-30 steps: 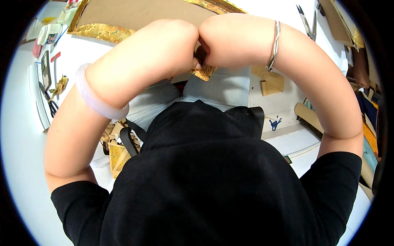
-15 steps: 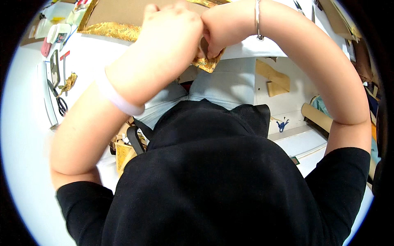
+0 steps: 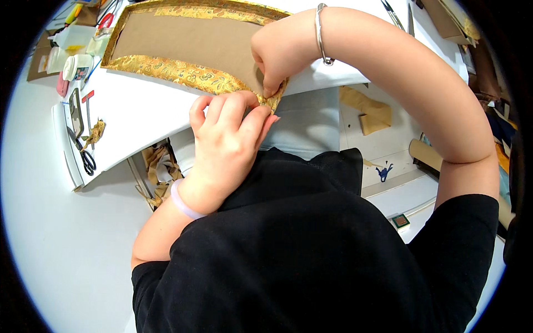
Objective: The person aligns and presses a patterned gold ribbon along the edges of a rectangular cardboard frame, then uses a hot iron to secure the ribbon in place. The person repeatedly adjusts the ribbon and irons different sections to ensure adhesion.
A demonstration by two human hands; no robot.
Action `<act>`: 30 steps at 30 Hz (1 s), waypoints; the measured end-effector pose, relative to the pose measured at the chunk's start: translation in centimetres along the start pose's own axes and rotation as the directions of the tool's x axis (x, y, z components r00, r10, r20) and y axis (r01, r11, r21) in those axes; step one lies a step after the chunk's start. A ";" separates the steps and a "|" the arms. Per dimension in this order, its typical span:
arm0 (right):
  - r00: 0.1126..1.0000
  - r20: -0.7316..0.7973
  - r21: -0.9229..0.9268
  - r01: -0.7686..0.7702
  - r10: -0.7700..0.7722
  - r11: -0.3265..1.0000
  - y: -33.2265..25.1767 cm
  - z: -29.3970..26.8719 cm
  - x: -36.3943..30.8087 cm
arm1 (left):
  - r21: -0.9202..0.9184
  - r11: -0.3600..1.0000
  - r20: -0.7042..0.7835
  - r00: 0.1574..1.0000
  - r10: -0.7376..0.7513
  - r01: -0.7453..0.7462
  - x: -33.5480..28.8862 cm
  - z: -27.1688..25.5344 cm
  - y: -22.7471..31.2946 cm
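A shallow rectangular box (image 3: pixel 183 43) with a brown inside lies on the white table, its rim wrapped in gold patterned brocade (image 3: pixel 173 72). Its near right corner reaches over the table's front edge. My left hand (image 3: pixel 226 133) grips that corner from the near side, fingers bent over the brocade and thumb against its outer side. From above, my right hand (image 3: pixel 286 49) pinches the same corner, its fingertips on the fabric inside the rim. Part of the corner is hidden behind the fingers.
Black scissors (image 3: pixel 86 158), a brocade scrap (image 3: pixel 95 135) and a red-headed tool (image 3: pixel 88 96) lie at the table's left. Behind them stand a white jar (image 3: pixel 76 67) and bottles. Tweezers (image 3: pixel 393 14) rest at the far right. A tan strip (image 3: pixel 375 114) lies below on the floor.
My left hand has come down toward me, from above the box to the near side of its corner. The box has shifted, showing more of its inside. My right hand stays at the corner.
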State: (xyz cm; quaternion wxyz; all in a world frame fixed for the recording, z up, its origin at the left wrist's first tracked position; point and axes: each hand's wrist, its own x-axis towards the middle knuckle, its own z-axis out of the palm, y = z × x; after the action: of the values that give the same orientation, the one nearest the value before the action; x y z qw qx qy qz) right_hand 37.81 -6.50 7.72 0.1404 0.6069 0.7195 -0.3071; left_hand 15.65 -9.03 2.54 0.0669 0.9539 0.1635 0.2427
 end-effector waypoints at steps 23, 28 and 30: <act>0.875 -0.437 0.137 -0.163 0.207 0.977 3.4 -1.2 2.2 | 0.024 0.982 0.217 0.960 0.179 -0.188 -2.8 -3.0 1.4; 0.782 -0.536 0.290 -0.183 0.318 0.939 1.3 2.8 -7.3 | -0.063 0.933 0.094 0.928 0.360 -0.355 -5.4 -4.8 3.0; 0.722 -0.577 0.347 -0.207 0.382 0.915 1.0 4.8 -10.7 | -0.062 0.911 0.083 0.908 0.411 -0.407 -5.5 -6.0 3.8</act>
State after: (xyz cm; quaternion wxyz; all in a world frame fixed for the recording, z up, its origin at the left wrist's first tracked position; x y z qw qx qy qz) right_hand 40.40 -17.78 9.92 -0.1428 0.7945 0.5712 -0.1488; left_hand 9.24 -14.23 6.11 0.0428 0.9757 -0.0485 0.2095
